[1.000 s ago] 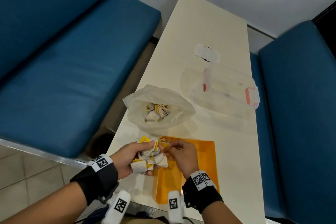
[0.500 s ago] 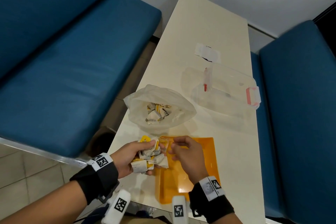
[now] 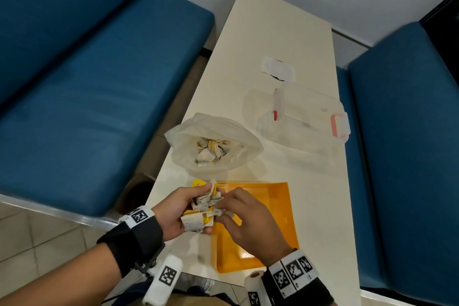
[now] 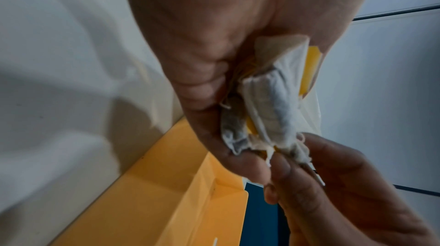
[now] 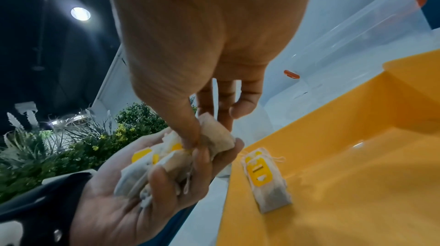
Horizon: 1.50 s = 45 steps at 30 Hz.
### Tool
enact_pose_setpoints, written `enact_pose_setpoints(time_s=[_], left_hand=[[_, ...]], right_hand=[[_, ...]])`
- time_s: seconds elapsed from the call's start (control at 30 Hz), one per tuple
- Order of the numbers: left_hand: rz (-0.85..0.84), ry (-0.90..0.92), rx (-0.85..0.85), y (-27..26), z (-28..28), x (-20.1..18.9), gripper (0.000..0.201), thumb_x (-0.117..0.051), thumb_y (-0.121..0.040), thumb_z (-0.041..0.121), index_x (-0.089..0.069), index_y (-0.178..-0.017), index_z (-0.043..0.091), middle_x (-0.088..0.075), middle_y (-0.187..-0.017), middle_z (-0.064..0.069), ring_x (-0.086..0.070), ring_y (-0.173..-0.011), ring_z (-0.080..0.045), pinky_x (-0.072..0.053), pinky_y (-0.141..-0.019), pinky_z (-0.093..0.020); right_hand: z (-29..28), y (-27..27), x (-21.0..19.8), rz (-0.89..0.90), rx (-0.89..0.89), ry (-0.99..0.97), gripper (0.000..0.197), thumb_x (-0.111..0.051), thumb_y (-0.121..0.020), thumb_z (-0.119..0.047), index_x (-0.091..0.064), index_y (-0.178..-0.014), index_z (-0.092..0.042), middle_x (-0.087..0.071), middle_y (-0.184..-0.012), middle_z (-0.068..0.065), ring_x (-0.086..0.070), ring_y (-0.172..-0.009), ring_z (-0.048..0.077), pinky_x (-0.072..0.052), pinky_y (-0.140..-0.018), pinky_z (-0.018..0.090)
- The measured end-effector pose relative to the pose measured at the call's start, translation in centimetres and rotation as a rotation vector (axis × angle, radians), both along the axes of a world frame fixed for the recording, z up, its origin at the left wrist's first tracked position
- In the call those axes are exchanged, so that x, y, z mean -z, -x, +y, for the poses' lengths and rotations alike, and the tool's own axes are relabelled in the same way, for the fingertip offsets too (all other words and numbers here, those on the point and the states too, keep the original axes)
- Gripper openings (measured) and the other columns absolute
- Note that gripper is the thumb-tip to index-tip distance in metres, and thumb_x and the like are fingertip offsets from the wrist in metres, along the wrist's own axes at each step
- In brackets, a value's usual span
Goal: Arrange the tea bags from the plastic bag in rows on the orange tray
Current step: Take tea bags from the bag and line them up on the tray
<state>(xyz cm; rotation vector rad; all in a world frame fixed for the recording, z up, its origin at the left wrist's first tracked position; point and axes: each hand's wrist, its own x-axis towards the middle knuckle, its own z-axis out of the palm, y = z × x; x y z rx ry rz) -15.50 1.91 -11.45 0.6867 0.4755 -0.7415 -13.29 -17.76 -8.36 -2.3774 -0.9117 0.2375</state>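
Note:
My left hand (image 3: 177, 211) grips a bundle of white tea bags with yellow tags (image 3: 205, 204) above the table, at the orange tray's (image 3: 278, 208) near-left edge. My right hand (image 3: 246, 216) is against the bundle, its thumb and forefinger pinching one tea bag (image 5: 216, 137) at the top. In the right wrist view, one tea bag (image 5: 269, 182) lies flat on the tray (image 5: 357, 174) near its left wall; in the head view my right hand hides it. The open plastic bag (image 3: 211, 141) with several more tea bags sits just beyond the tray.
A clear plastic box with red clips (image 3: 305, 117) stands to the right of the bag, and a small white packet (image 3: 278, 71) lies farther back. Blue benches (image 3: 87, 82) flank the narrow cream table (image 3: 318, 206). Its near edge is close behind the tray.
My right hand, which held something small over the tray's far-left corner half a second ago, has come back to the bundle and pinches a bag there. My left hand has hardly moved.

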Motion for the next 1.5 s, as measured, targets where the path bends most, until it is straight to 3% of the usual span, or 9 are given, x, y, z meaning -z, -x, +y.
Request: enact_pose_setpoints(time_s=[0.13, 0.27, 0.33, 0.47, 0.73, 0.93, 1.13, 1.4, 1.5], left_hand=[[-0.008, -0.007, -0.007, 0.2, -0.1, -0.4, 0.044, -0.057, -0.092, 0.042, -0.068, -0.12, 0.009, -0.068, -0.111, -0.022, -0.069, -0.081, -0.031, -0.055, -0.06, -0.036], [0.008, 0.025, -0.071, 0.4, 0.0, -0.4, 0.04, -0.057, -0.094, 0.037, -0.067, -0.122, 0.01, -0.065, -0.114, -0.023, -0.067, -0.078, -0.033, -0.054, -0.055, -0.033], [-0.004, 0.016, -0.088, 0.5, 0.1, -0.3, 0.041, -0.058, -0.093, 0.035, -0.066, -0.126, 0.011, -0.065, -0.112, -0.023, -0.067, -0.076, -0.031, -0.053, -0.054, -0.032], [-0.022, -0.016, -0.078, 0.5, 0.0, -0.6, 0.036, -0.06, -0.091, 0.032, -0.071, -0.119, 0.014, -0.069, -0.104, -0.018, -0.066, -0.072, -0.028, -0.052, -0.051, -0.029], [-0.08, -0.092, -0.098, 0.7, -0.1, -0.4, 0.036, -0.065, -0.093, 0.023, -0.065, -0.122, 0.002, -0.068, -0.097, -0.019, -0.066, -0.07, -0.022, -0.051, -0.052, -0.027], [-0.088, -0.122, -0.129, 0.8, -0.4, -0.2, 0.035, -0.071, -0.085, 0.013, -0.065, -0.117, 0.001, -0.068, -0.096, -0.021, -0.065, -0.067, -0.022, -0.05, -0.051, -0.027], [-0.047, -0.128, -0.144, 0.7, -0.1, 0.1, 0.036, -0.071, -0.083, 0.015, -0.067, -0.116, 0.003, -0.069, -0.092, -0.017, -0.064, -0.064, -0.021, -0.049, -0.049, -0.025], [-0.015, -0.114, -0.167, 1.0, 1.0, 0.7, 0.04, -0.07, -0.083, 0.015, -0.067, -0.12, 0.001, -0.067, -0.099, -0.018, -0.063, -0.067, -0.021, -0.049, -0.048, -0.026], [-0.007, -0.11, -0.166, 1.2, 1.4, 1.0, 0.036, -0.069, -0.085, 0.014, -0.069, -0.118, 0.002, -0.066, -0.099, -0.019, -0.063, -0.068, -0.021, -0.049, -0.047, -0.026]], right_hand=[[0.2, 0.2, -0.2, 0.094, 0.139, -0.115, 0.018, -0.066, -0.087, -0.019, -0.069, -0.104, -0.026, -0.063, -0.094, -0.01, -0.058, -0.085, -0.002, -0.042, -0.068, 0.008], [0.0, -0.5, -0.4, 0.487, 0.442, -0.298, 0.023, -0.075, -0.083, -0.007, -0.07, -0.097, -0.026, -0.068, -0.08, -0.005, -0.063, -0.073, 0.01, -0.054, -0.063, 0.025], [-0.4, -0.9, -0.5, 0.664, 0.503, -0.377, 0.02, -0.074, -0.084, -0.002, -0.071, -0.098, -0.016, -0.067, -0.075, -0.003, -0.065, -0.069, 0.012, -0.055, -0.059, 0.029], [-0.5, -1.4, -0.5, 0.865, 0.563, -0.457, 0.021, -0.069, -0.086, 0.003, -0.069, -0.104, -0.01, -0.065, -0.08, 0.017, -0.068, -0.072, 0.025, -0.056, -0.059, 0.034], [0.9, -0.9, -0.4, 0.796, 0.533, -0.32, 0.029, -0.079, -0.081, -0.006, -0.068, -0.107, -0.015, -0.064, -0.092, 0.006, -0.071, -0.068, 0.018, -0.056, -0.059, 0.028], [0.6, -1.2, -0.3, 0.724, 0.494, -0.194, 0.033, -0.078, -0.082, -0.009, -0.066, -0.111, -0.02, -0.063, -0.096, 0.0, -0.071, -0.067, 0.017, -0.06, -0.064, 0.033], [-0.2, -1.1, 0.5, 0.712, 0.475, -0.186, 0.025, -0.075, -0.083, -0.003, -0.071, -0.102, -0.019, -0.063, -0.088, 0.003, -0.068, -0.065, 0.014, -0.057, -0.058, 0.029], [-2.3, -2.2, 1.6, 0.591, 0.555, -0.119, 0.014, -0.078, -0.08, -0.01, -0.07, -0.076, -0.021, -0.073, -0.08, 0.0, -0.066, -0.076, 0.011, -0.053, -0.068, 0.022], [-2.6, -2.6, 2.6, 0.655, 0.552, -0.079, 0.013, -0.079, -0.081, -0.011, -0.07, -0.075, -0.02, -0.074, -0.082, 0.002, -0.067, -0.078, 0.013, -0.054, -0.072, 0.028]])
